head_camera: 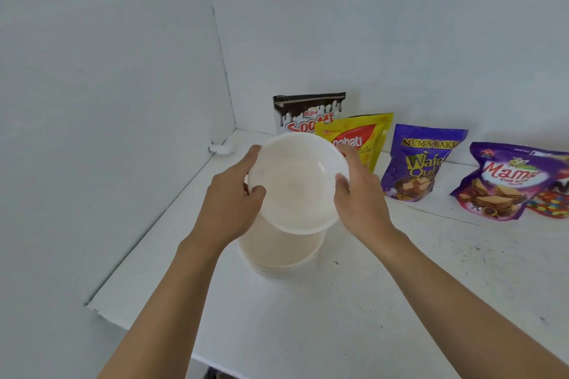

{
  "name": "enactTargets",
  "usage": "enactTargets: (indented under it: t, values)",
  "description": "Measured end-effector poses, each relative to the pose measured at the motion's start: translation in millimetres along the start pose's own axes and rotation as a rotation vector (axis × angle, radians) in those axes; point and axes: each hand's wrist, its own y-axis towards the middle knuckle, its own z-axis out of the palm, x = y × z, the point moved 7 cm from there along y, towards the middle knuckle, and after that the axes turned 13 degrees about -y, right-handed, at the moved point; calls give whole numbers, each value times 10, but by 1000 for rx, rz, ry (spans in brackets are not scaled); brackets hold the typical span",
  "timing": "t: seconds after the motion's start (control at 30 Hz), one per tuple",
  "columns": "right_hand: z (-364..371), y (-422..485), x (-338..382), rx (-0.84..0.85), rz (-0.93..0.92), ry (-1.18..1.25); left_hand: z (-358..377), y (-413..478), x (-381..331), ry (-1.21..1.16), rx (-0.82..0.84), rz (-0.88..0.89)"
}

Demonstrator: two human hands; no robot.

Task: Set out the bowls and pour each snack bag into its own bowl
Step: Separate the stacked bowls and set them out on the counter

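I hold a white bowl in the air, tilted toward me, above a stack of white bowls on the white table. My left hand grips its left rim and my right hand grips its right rim. Along the back wall stand snack bags: a brown and white Spoomi bag, a yellow bag, a purple Mum's Bake wafer bag and a purple Mama wafer bag. The held bowl hides the lower parts of the first two bags.
A colourful candy bag peeks in at the right edge behind the Mama bag. White walls close the table on the left and at the back. A small white lump sits in the back left corner. The table's front edge runs near my forearms.
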Motion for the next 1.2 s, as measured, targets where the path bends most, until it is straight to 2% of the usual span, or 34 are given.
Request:
enactTargets:
  t: [0.23, 0.37, 0.53, 0.8, 0.93, 1.1, 1.2]
  values:
    - [-605, -62, -780, -156, 211, 98, 835, 73, -504, -230, 175, 98]
    - [-841, -323, -1434, -147, 377, 58, 1592, -94, -717, -272, 346, 140]
    - [-908, -717, -2109, -44, 511, -84, 2382, -220, -488, -195, 479, 33]
    - [-598, -891, -2654, 247, 496, -141, 2882, -255, -74, -72, 495, -169]
    - [-562, -826, -2674, 267, 435, -138, 2906, -196, -71, -21, 418, -202]
    - [-609, -711, -2645, 252, 389, -308, 2897, -215, -129, 58, 396, -245]
    - [-713, -628, -2496, 197, 298, -427, 2757, -230, -209, 135, 395, -230]
